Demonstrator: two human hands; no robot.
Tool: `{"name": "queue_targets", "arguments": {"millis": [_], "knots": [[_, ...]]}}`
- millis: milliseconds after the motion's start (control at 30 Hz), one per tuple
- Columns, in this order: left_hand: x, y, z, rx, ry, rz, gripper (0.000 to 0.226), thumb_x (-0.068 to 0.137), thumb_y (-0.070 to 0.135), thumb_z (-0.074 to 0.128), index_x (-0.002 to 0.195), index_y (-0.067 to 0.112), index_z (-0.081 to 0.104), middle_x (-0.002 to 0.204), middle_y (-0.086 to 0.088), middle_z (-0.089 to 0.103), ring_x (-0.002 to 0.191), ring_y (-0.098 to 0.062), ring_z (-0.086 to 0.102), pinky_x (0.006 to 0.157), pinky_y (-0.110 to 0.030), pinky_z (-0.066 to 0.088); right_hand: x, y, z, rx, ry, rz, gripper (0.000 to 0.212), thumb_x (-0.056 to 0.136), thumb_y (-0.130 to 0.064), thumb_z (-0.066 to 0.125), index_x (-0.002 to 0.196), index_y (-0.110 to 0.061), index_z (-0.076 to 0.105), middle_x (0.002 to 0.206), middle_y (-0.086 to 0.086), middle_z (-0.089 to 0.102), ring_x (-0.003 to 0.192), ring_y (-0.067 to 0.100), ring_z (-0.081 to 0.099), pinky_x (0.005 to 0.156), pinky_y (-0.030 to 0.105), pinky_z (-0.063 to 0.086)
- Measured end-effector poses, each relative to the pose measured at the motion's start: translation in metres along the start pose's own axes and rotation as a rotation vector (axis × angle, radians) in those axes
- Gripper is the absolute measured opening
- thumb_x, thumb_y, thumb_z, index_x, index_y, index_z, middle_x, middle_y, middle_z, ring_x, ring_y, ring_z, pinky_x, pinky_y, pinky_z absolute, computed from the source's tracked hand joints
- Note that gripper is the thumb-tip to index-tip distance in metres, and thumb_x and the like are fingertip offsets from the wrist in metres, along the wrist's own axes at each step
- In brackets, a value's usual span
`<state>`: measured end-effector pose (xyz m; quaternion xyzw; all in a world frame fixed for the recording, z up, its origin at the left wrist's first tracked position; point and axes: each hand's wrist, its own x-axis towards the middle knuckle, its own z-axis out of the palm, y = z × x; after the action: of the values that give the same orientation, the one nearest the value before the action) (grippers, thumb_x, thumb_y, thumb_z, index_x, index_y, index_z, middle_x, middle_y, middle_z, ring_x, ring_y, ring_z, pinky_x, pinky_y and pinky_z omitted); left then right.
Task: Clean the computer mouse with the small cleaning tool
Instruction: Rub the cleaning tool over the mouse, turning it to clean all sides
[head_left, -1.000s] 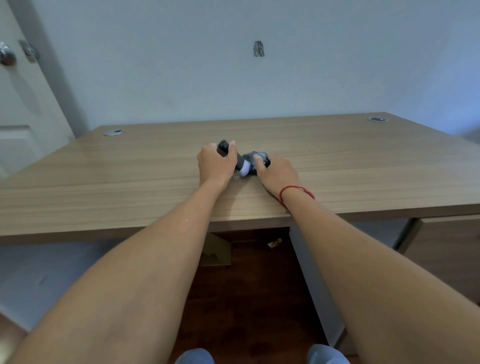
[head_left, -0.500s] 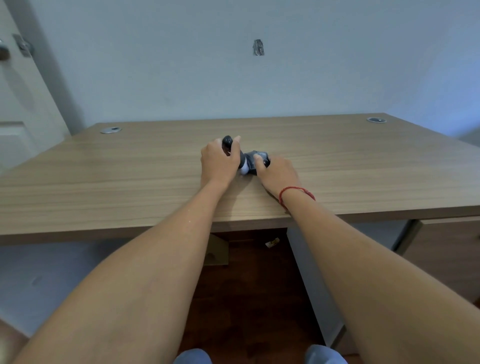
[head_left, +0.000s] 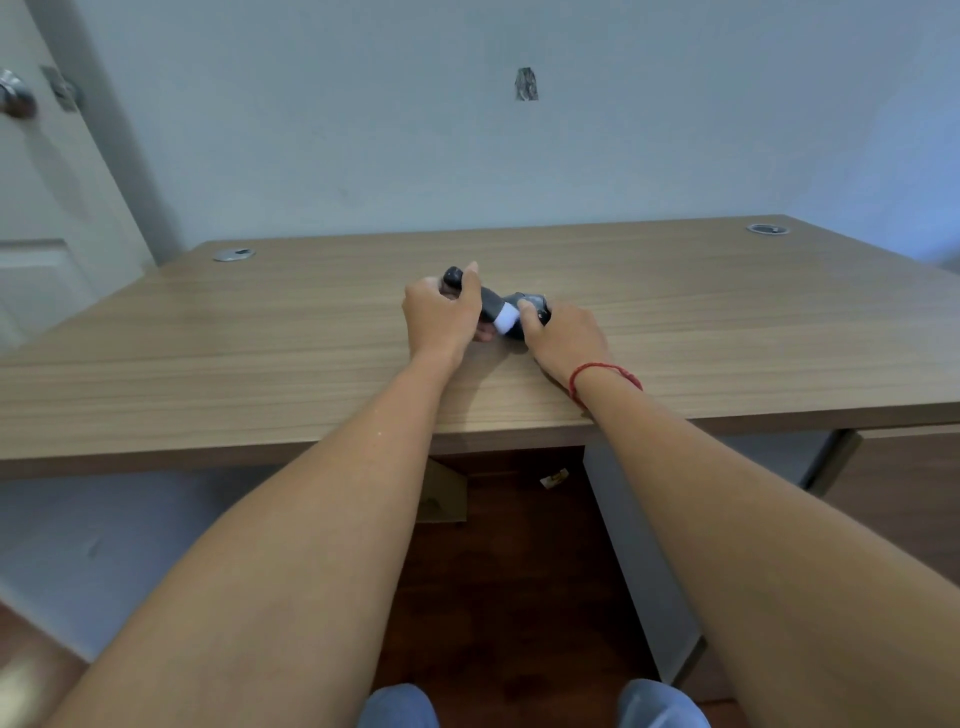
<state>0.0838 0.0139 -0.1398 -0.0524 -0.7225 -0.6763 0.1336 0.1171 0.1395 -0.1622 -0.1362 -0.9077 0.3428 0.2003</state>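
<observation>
A dark computer mouse (head_left: 532, 302) lies on the wooden desk (head_left: 260, 353) near the middle, mostly covered by my right hand (head_left: 566, 338), which holds it down. My left hand (head_left: 441, 317) is closed around a small dark cleaning tool (head_left: 488, 304). The tool's rounded black top sticks out above my fingers. Its white tip (head_left: 506, 319) touches the near left side of the mouse. A red string circles my right wrist.
Two round cable grommets sit at the desk's far left (head_left: 234, 254) and far right (head_left: 767, 228). A pale wall stands behind the desk, a door with a knob (head_left: 15, 98) at the left. A cardboard box (head_left: 441, 493) lies under the desk.
My left hand has shifted slightly, tilting the tool's top a bit farther back and right, with the white tip staying against the mouse. My right hand has barely moved.
</observation>
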Motion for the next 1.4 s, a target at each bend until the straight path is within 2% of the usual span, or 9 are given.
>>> {"name": "queue_targets", "arguments": {"millis": [100, 200, 300, 433, 633, 867, 1067, 1233, 1400], "knots": [[0.003, -0.003, 0.000, 0.193, 0.076, 0.047, 0.037, 0.089, 0.033, 0.061, 0.079, -0.003, 0.062, 0.078, -0.018, 0.070, 0.065, -0.031, 0.070, 0.060, -0.035, 0.059, -0.002, -0.001, -0.001, -0.012, 0.009, -0.007, 0.047, 0.098, -0.046, 0.039, 0.107, -0.007, 0.064, 0.096, 0.010, 0.063, 0.087, 0.028, 0.058, 0.075, 0.034, 0.043], [-0.002, -0.001, 0.004, 0.485, 0.132, 0.205, 0.039, 0.092, 0.036, 0.056, 0.082, -0.002, 0.061, 0.084, -0.019, 0.067, 0.082, -0.032, 0.062, 0.067, -0.033, 0.043, -0.002, -0.001, -0.001, -0.018, 0.012, -0.012, 0.047, 0.098, -0.046, 0.038, 0.105, -0.008, 0.065, 0.098, 0.012, 0.066, 0.086, 0.028, 0.059, 0.076, 0.035, 0.046], [-0.004, 0.002, 0.005, 0.377, 0.025, 0.228, 0.039, 0.090, 0.035, 0.059, 0.071, 0.001, 0.058, 0.063, -0.009, 0.061, 0.059, -0.024, 0.061, 0.052, -0.030, 0.043, -0.002, 0.000, -0.002, -0.013, 0.008, -0.005, 0.043, 0.098, -0.045, 0.039, 0.099, -0.010, 0.064, 0.091, 0.009, 0.064, 0.084, 0.027, 0.059, 0.072, 0.034, 0.043], [0.000, -0.001, 0.001, 0.121, -0.037, -0.003, 0.040, 0.089, 0.028, 0.061, 0.088, -0.012, 0.063, 0.053, -0.011, 0.061, 0.027, -0.009, 0.053, 0.029, -0.016, 0.036, -0.003, -0.001, -0.003, -0.008, 0.008, 0.001, 0.039, 0.098, -0.044, 0.040, 0.093, -0.011, 0.060, 0.091, 0.008, 0.062, 0.083, 0.027, 0.058, 0.072, 0.034, 0.042], [0.002, -0.002, 0.003, 0.155, 0.066, 0.072, 0.039, 0.090, 0.031, 0.062, 0.083, -0.007, 0.061, 0.071, -0.018, 0.068, 0.033, -0.007, 0.059, 0.030, -0.014, 0.039, -0.003, -0.002, -0.003, -0.021, 0.008, 0.007, 0.045, 0.098, -0.045, 0.039, 0.100, -0.007, 0.064, 0.092, 0.010, 0.061, 0.085, 0.028, 0.058, 0.073, 0.034, 0.042], [-0.004, 0.001, 0.002, 0.130, -0.079, 0.040, 0.029, 0.085, 0.021, 0.060, 0.066, -0.001, 0.059, 0.048, -0.012, 0.059, 0.026, -0.014, 0.052, 0.034, -0.020, 0.040, -0.003, -0.002, -0.004, -0.003, -0.002, 0.023, 0.050, 0.097, -0.046, 0.039, 0.103, -0.004, 0.066, 0.102, 0.016, 0.069, 0.096, 0.034, 0.065, 0.082, 0.041, 0.050], [0.002, -0.002, 0.001, 0.089, 0.046, 0.039, 0.041, 0.088, 0.036, 0.065, 0.084, -0.005, 0.063, 0.069, -0.012, 0.070, 0.043, -0.015, 0.068, 0.046, -0.032, 0.055, -0.003, -0.001, -0.003, -0.010, -0.003, 0.002, 0.040, 0.097, -0.046, 0.038, 0.086, -0.012, 0.056, 0.085, 0.009, 0.061, 0.079, 0.027, 0.057, 0.067, 0.032, 0.037], [0.002, -0.004, 0.000, 0.114, -0.069, -0.005, 0.030, 0.089, 0.027, 0.061, 0.073, 0.002, 0.061, 0.054, -0.013, 0.064, 0.030, -0.011, 0.057, 0.031, -0.017, 0.040, -0.002, -0.001, -0.003, -0.011, 0.004, 0.012, 0.048, 0.098, -0.046, 0.040, 0.101, -0.005, 0.064, 0.099, 0.014, 0.067, 0.091, 0.031, 0.062, 0.076, 0.037, 0.046], [0.011, -0.008, 0.003, 0.142, 0.051, -0.019, 0.034, 0.086, 0.034, 0.064, 0.077, 0.001, 0.063, 0.058, -0.015, 0.066, 0.039, -0.015, 0.060, 0.045, -0.021, 0.045, -0.002, -0.002, -0.003, 0.003, -0.001, 0.010, 0.047, 0.097, -0.047, 0.040, 0.100, -0.007, 0.065, 0.097, 0.013, 0.068, 0.093, 0.032, 0.065, 0.076, 0.038, 0.048]]}}
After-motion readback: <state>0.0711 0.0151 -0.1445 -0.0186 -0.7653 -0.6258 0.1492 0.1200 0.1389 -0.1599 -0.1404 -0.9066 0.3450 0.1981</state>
